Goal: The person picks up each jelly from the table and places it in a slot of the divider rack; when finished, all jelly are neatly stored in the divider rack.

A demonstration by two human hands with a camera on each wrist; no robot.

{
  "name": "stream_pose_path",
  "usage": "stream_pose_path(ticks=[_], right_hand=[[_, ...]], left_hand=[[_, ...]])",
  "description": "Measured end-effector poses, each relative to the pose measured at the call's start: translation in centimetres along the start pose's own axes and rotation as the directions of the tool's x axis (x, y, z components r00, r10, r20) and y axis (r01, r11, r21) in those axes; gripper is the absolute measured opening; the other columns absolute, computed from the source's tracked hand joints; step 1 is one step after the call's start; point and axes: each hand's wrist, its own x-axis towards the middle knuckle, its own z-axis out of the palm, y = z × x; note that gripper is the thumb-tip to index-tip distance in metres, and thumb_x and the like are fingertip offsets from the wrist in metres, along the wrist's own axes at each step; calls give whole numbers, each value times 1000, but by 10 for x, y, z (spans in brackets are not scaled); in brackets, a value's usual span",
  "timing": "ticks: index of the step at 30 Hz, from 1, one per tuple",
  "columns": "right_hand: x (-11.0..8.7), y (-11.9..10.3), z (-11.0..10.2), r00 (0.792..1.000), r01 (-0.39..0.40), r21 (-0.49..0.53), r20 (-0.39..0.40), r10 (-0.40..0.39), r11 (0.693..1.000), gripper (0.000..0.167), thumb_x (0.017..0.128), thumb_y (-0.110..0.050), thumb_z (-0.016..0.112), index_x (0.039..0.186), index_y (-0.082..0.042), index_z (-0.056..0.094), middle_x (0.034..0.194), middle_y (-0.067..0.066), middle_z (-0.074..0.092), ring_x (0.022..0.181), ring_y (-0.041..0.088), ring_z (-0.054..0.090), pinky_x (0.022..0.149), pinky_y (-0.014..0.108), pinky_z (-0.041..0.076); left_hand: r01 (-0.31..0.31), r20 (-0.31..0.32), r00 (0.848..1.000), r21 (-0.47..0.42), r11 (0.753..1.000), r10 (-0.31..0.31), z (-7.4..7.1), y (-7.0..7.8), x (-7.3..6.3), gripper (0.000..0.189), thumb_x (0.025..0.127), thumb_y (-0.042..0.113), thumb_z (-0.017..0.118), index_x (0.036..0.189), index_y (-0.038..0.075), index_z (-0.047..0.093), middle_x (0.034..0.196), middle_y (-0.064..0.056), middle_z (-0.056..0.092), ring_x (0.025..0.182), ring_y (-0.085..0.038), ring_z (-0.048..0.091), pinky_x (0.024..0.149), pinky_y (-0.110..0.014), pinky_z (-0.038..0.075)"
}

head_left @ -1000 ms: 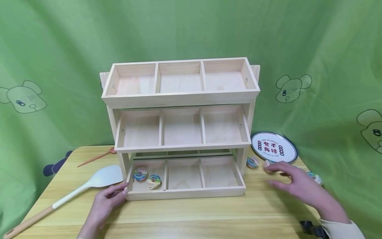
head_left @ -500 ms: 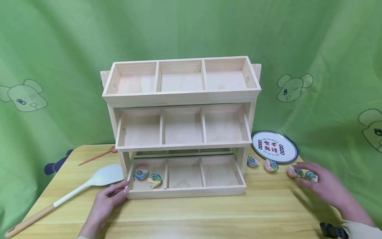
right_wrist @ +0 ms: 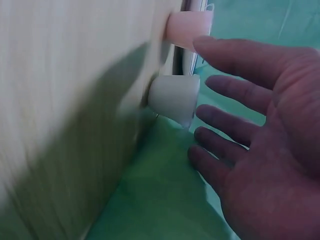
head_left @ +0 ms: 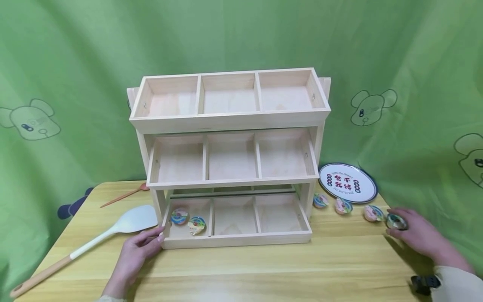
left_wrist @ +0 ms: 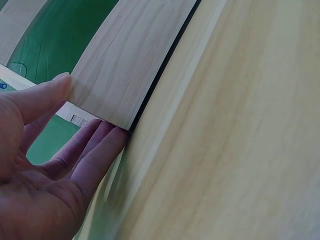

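My left hand rests its fingertips on the left front corner of the shelf's bottom tray. The left wrist view shows the thumb at the upper corner of the tray's front board, fingers at the lower one. At the table's right edge, my right hand spreads round the rightmost jelly cup. Seen from the right wrist, its fingers stand just off that whitish cup, a pink jelly cup beyond. Two jelly cups, one blue-lidded and one yellowish, lie in the tray's left compartment.
Three more jelly cups line up right of the three-tier wooden shelf. Behind them lies an oval plate. On the left are a white spatula and a small reddish spoon. A green curtain hangs behind.
My right hand has moved right along the row of jelly cups, from the second cup to the rightmost one. The left hand stays at the tray corner.
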Motion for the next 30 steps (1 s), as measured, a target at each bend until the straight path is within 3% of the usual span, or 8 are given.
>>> stream_pose_path(ticks=[10,18,30], right_hand=[[2,7,-2,998,-25,-44,50,27,999,55,84,-8,73,127,15,47,117,47,40,98,67,42,78,80,38],[2,8,0,1000,23,-57,-19,-24,998,47,79,0,73,120,12,53,107,43,50,90,61,51,70,74,45],[-3,3,-10,998,-15,-71,56,19,997,52,79,-6,76,120,17,53,106,43,49,93,62,49,75,75,43]], left_hand=[[6,0,1000,-8,1000,-6,1,-2,0,43,90,10,72,129,-4,60,131,-26,55,97,-16,66,88,-28,57],[-6,6,1000,-14,1000,6,0,0,1,43,90,10,71,129,-5,59,131,-26,55,97,-16,66,88,-29,57],[-19,-4,1000,-5,1000,19,0,-2,-1,42,90,9,72,128,-6,60,126,-28,57,96,-15,67,87,-28,57]])
